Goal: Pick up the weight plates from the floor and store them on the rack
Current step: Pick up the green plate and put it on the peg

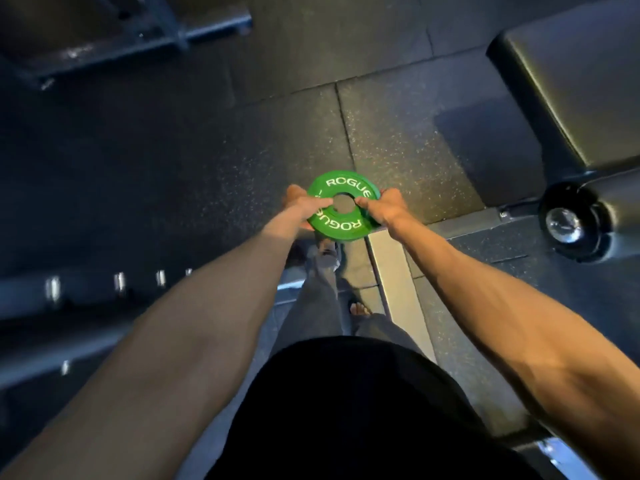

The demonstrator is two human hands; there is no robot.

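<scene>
A small green weight plate with white "ROGUE" lettering is held flat above the dark rubber floor, in the middle of the view. It looks like two green plates stacked, slightly offset. My left hand grips its left rim with the thumb near the centre hole. My right hand grips the right rim the same way. Both arms are stretched forward and down. A rack frame with metal pegs runs along the left side.
A padded bench stands at the upper right, with a round roller end below it. A dark metal frame with a bar lies at the upper left. My legs and feet are below the plate.
</scene>
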